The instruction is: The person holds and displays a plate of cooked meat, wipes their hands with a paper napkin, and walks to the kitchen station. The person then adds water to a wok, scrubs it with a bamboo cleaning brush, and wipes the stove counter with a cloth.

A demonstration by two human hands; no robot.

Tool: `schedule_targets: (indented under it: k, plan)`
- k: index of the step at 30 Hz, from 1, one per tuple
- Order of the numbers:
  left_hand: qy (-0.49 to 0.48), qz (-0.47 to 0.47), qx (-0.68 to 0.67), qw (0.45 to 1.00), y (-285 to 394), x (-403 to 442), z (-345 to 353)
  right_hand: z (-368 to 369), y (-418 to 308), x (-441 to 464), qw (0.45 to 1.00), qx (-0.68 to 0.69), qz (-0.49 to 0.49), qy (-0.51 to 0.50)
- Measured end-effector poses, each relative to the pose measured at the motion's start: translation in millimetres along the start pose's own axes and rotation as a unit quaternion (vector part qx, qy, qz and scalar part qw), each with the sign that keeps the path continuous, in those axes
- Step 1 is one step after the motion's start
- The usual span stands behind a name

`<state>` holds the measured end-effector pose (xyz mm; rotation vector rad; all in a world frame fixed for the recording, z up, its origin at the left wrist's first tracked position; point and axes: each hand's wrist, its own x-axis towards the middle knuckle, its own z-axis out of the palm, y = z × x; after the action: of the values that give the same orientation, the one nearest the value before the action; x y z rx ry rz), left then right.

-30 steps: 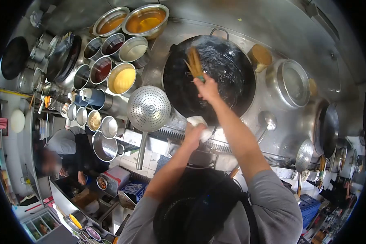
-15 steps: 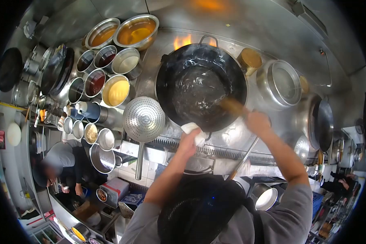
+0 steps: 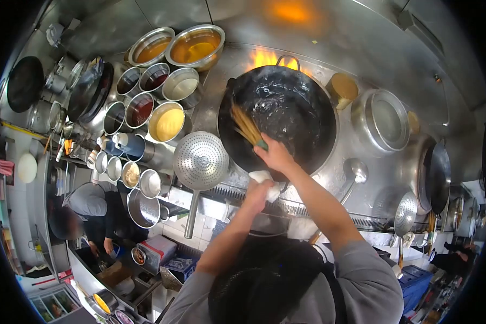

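A large black wok (image 3: pixel 321 143) stands on the range, with water moving in its bottom. My left hand (image 3: pixel 257 195) is closed round a folded white cloth (image 3: pixel 263 177) at the wok's near rim, by its near handle; the cloth hides how much of the handle is gripped. In my right hand (image 3: pixel 277 155) is a bamboo wok brush (image 3: pixel 245 125) with a green band. Its bristles spread against the wok's left inner wall, slightly smeared by motion. A ladle (image 3: pixel 356 170) lies to the right of the wok.
Flames (image 3: pixel 263 58) rise behind the wok. A perforated strainer (image 3: pixel 201 161) lies left of it, beside several sauce pots (image 3: pixel 166 121) and two amber-filled bowls (image 3: pixel 195 49). Steel pans (image 3: pixel 380 120) stand at right. Another person (image 3: pixel 92 208) bends over at lower left.
My right hand has swept the brush from the wok's right side to its left. The flames behind have grown. My left hand stays at the near rim with the cloth.
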<state>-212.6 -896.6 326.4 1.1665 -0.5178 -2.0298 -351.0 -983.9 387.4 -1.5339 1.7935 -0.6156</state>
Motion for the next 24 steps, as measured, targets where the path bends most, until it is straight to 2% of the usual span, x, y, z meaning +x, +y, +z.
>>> schedule_targets:
  k: [5,6,7,8,10,11,13,15,18,20,22,23,24]
  plan:
    - [-0.010,0.027,-0.009,1.000,5,-15,6,-102,17,-88,0.971,-0.103,-0.057,-0.208]
    - [-0.007,0.022,-0.011,1.000,3,-15,5,-123,29,-101,0.965,-0.127,-0.084,-0.214]
    - [-0.004,0.018,-0.013,1.000,2,-16,5,-154,13,-110,0.952,-0.130,0.001,-0.276]
    - [-0.004,0.023,-0.016,1.000,3,-17,4,-170,1,-114,0.952,-0.134,-0.003,-0.276]
    - [-0.013,-0.017,-0.051,0.998,8,-18,5,-187,-18,-114,0.928,-0.079,0.160,-0.328]
    - [-0.006,-0.013,-0.041,0.999,10,-18,7,-174,-17,-103,0.928,-0.039,0.141,-0.343]
    - [0.000,0.014,-0.013,1.000,11,-18,11,-114,-12,-71,0.953,0.037,0.065,-0.294]
    - [0.005,0.026,0.054,0.998,4,-10,7,-49,-33,-22,0.936,0.275,0.106,-0.192]
    - [0.054,0.031,0.087,0.994,19,-26,21,13,-82,47,0.924,0.353,0.129,0.066]
    - [0.020,0.039,0.086,0.995,19,-29,16,20,-86,37,0.936,0.313,0.144,0.072]
    - [0.055,0.053,0.066,0.995,-6,-11,4,6,-85,22,0.947,0.267,0.160,0.087]
    - [-0.015,0.075,0.069,0.995,7,-20,5,-15,-73,4,0.971,0.186,0.148,-0.020]
    - [-0.004,0.058,0.042,0.997,11,-22,9,-33,-53,-18,0.976,0.104,0.139,-0.129]
